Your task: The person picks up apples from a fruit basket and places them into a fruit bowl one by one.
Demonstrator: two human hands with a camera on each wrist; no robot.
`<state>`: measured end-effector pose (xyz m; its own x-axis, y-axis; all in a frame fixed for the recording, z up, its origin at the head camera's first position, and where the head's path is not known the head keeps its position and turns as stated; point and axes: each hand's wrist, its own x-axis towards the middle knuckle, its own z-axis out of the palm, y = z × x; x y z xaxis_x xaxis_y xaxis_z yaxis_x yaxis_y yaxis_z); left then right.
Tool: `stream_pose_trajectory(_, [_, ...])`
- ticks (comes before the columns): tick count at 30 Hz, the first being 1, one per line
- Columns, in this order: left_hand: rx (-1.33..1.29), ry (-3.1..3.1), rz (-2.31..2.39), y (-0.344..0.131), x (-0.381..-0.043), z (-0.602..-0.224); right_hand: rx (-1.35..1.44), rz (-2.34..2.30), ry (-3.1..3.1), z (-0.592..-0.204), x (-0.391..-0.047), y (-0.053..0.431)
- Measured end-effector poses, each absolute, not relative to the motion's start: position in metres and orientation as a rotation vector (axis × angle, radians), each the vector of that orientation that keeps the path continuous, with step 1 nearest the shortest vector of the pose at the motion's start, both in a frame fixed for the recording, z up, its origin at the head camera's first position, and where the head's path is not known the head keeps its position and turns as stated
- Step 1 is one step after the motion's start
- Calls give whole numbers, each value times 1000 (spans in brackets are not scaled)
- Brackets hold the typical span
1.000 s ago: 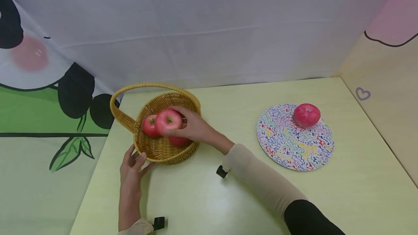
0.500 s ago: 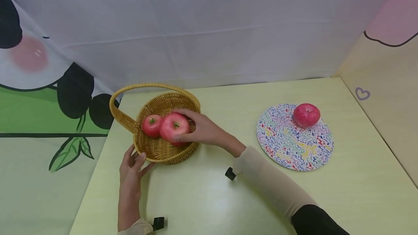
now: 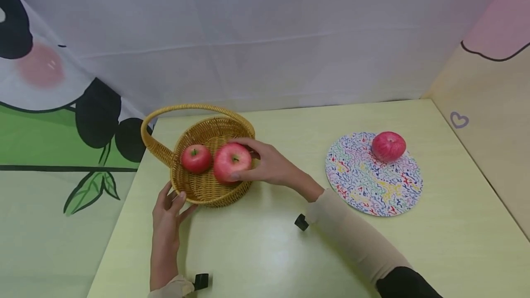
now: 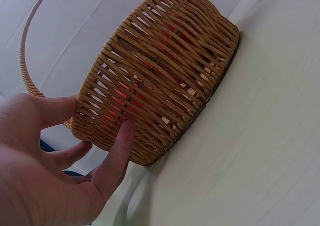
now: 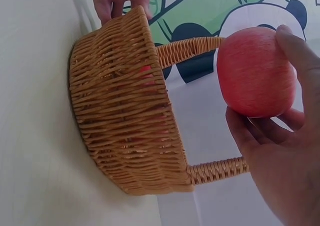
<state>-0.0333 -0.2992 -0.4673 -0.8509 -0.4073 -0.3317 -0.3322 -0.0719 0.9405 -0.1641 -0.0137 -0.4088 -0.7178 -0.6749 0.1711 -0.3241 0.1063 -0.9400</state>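
My right hand (image 3: 271, 162) holds a large red apple (image 3: 233, 162) between thumb and fingers. In the right wrist view that apple (image 5: 257, 73) is raised clear of the rim of the wicker basket (image 5: 125, 116). A smaller red apple (image 3: 196, 158) lies inside the basket (image 3: 203, 194), towards its left side. Whatever sits under the held apple is hidden in the head view. My left hand (image 3: 165, 224) grips the basket at its near left edge. Seen from the left wrist, its fingers (image 4: 117, 156) press on the woven wall, through which red shows.
A round board (image 3: 352, 183) with a colourful squiggle pattern lies on the right of the pale table (image 3: 256, 243), bearing another red apple (image 3: 388, 146). The basket's tall handle (image 3: 194, 107) arches over its far left. A white cloth backdrop (image 3: 290, 68) stands behind.
My right hand has moved the held apple rightwards across the basket, uncovering the smaller apple on the left and covering the one on the right. My left hand and the basket have stayed put.
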Motion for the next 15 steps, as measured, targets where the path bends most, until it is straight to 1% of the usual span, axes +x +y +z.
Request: stream_pose_trajectory(15, [870,-2103,-2101,-300,-32,-468,-982,-1649,2166,-414,-163,21])
